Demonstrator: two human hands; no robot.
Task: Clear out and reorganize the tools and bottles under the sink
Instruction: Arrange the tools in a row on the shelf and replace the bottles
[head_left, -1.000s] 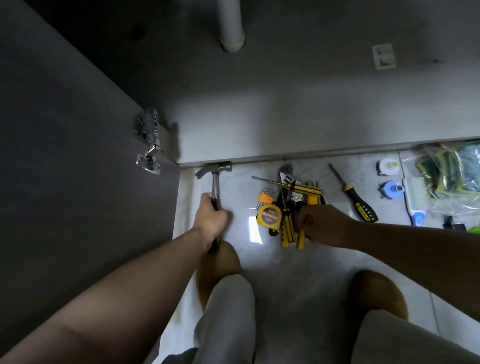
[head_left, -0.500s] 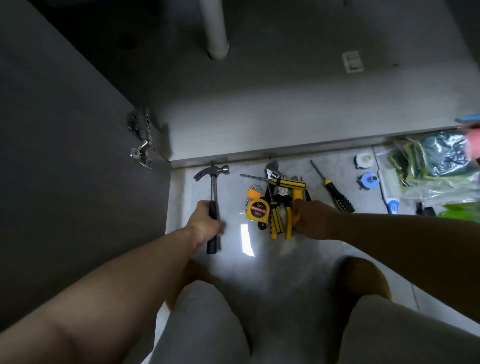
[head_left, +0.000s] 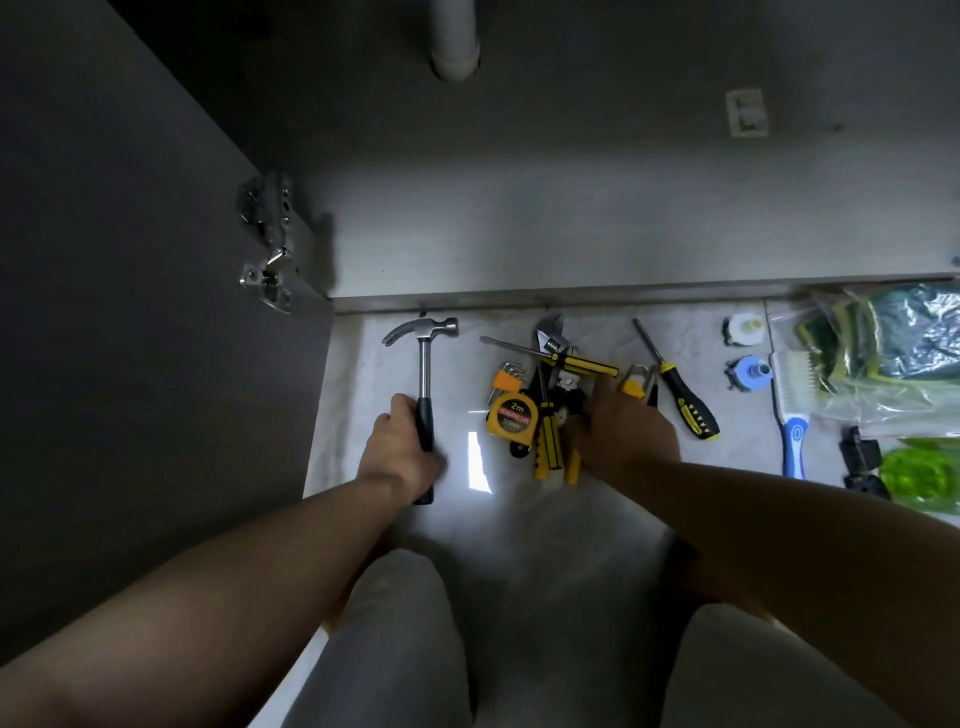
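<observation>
Pale floor tiles in front of the emptied cabinet (head_left: 571, 218) carry everything. On them the left hand (head_left: 400, 452) is clenched round the black grip of the hammer (head_left: 425, 374), whose steel head lies near the cabinet's front edge. It should feel top-heavy, so a hold nearer the head would steady it. The right hand (head_left: 623, 431) rests on the pile of yellow-handled tools (head_left: 550, 415) (whether it grips one I cannot tell), beside the tape measure (head_left: 513, 413). A lone screwdriver (head_left: 685, 402) and scrub brush (head_left: 794, 415) lie further right.
</observation>
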